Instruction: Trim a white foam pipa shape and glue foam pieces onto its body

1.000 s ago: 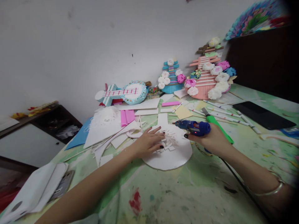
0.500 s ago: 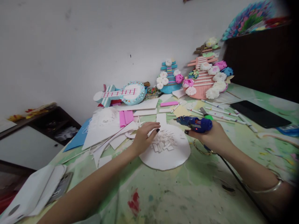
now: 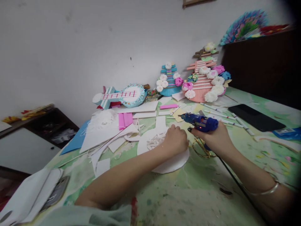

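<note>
My right hand [image 3: 219,138] grips a blue hot glue gun [image 3: 199,121], its nozzle pointing left above the table and a small red light glowing on its side. My left hand [image 3: 176,140] is closed, with the fingers curled down over the right part of a round white foam board [image 3: 169,168]. Whatever those fingers hold, if anything, is hidden. Beside them, a pile of small white cut pieces [image 3: 154,141] lies on the board. A white strip [image 3: 161,121] sticks out from its far edge. Gold-handled scissors [image 3: 199,149] rest under my right hand.
Behind stand a pale blue toy lute [image 3: 133,95], a blue one [image 3: 169,82] and a pink one [image 3: 199,84] with paper flowers. White offcuts [image 3: 103,166] and pink paper [image 3: 125,120] lie left. A black phone [image 3: 256,116] and paper sticks [image 3: 223,116] lie right.
My left hand has moved right across the white board and its fingers have curled closed. The glue gun stays in my right hand, shifted slightly right in view.
</note>
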Action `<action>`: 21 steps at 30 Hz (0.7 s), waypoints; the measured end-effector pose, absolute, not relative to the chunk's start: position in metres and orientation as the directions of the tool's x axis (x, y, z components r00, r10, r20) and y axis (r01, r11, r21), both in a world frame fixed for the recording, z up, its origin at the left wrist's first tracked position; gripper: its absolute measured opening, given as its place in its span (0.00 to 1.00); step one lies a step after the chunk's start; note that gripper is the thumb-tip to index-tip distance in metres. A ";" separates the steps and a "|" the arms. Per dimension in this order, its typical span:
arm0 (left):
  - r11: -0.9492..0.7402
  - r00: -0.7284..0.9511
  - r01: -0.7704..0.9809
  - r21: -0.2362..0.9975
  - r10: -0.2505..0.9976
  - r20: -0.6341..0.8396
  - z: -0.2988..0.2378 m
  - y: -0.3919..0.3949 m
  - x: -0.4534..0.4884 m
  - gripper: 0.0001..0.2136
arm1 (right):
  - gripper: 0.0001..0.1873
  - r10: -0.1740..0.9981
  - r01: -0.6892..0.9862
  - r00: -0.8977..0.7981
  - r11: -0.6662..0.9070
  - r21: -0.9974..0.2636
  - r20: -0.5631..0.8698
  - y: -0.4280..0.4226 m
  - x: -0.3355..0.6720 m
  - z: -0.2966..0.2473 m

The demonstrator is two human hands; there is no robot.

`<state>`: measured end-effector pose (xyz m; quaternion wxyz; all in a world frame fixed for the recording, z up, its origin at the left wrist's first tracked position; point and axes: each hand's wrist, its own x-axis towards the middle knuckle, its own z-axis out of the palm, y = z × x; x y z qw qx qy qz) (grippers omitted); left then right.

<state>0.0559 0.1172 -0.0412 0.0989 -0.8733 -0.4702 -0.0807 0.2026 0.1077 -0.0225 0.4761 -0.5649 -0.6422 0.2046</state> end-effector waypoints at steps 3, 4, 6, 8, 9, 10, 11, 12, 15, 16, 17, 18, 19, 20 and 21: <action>-0.544 0.543 0.837 -0.055 0.817 0.192 -0.042 0.122 0.059 0.07 | 0.12 0.907 0.516 0.106 0.300 -0.802 0.407 0.107 0.203 -0.022; -0.550 0.548 0.834 -0.039 0.818 0.178 -0.040 0.124 0.058 0.06 | 0.12 0.907 0.511 0.119 0.293 -0.808 0.404 0.107 0.203 -0.021; -0.557 0.550 0.831 0.002 0.822 0.146 -0.034 0.126 0.051 0.06 | 0.13 0.910 0.506 0.144 0.271 -0.819 0.390 0.106 0.203 -0.020; -0.527 0.514 0.846 0.085 0.847 0.134 -0.022 0.126 0.037 0.07 | 0.13 0.908 0.507 0.166 0.257 -0.823 0.385 0.106 0.204 -0.017; -0.487 0.463 0.854 0.182 0.872 0.157 -0.015 0.125 0.028 0.06 | 0.13 0.906 0.507 0.172 0.256 -0.823 0.388 0.106 0.204 -0.017; -0.426 0.391 0.865 0.267 0.904 0.174 -0.008 0.123 0.017 0.05 | 0.14 0.904 0.505 0.176 0.256 -0.824 0.389 0.105 0.204 -0.016; -0.386 0.340 0.860 0.334 0.921 0.190 0.000 0.121 0.006 0.04 | 0.14 0.905 0.505 0.175 0.256 -0.824 0.388 0.105 0.204 -0.015; -0.364 0.304 0.846 0.390 0.930 0.208 0.006 0.118 -0.006 0.04 | 0.13 0.906 0.506 0.175 0.253 -0.825 0.385 0.105 0.204 -0.015; -0.364 0.294 0.819 0.445 0.930 0.220 0.016 0.106 -0.038 0.04 | 0.12 0.910 0.522 0.166 0.247 -0.816 0.381 0.105 0.204 -0.015; -0.370 0.304 0.816 0.444 0.928 0.214 0.016 0.102 -0.045 0.04 | 0.11 0.910 0.526 0.160 0.250 -0.813 0.383 0.104 0.203 -0.016; -0.383 0.323 0.816 0.433 0.923 0.207 0.014 0.098 -0.049 0.03 | 0.11 0.910 0.526 0.155 0.252 -0.812 0.384 0.104 0.203 -0.017; -0.404 0.349 0.815 0.415 0.915 0.203 0.011 0.094 -0.052 0.03 | 0.11 0.912 0.526 0.150 0.254 -0.812 0.383 0.104 0.202 -0.017; -0.433 0.383 0.812 0.392 0.901 0.201 0.007 0.091 -0.053 0.02 | 0.11 0.913 0.526 0.146 0.254 -0.812 0.380 0.104 0.202 -0.018; -0.469 0.421 0.805 0.364 0.883 0.205 0.003 0.088 -0.052 0.02 | 0.11 0.916 0.526 0.140 0.253 -0.812 0.376 0.105 0.201 -0.019; -0.509 0.463 0.794 0.332 0.860 0.214 0.000 0.086 -0.050 0.02 | 0.11 0.919 0.528 0.133 0.251 -0.811 0.371 0.105 0.201 -0.020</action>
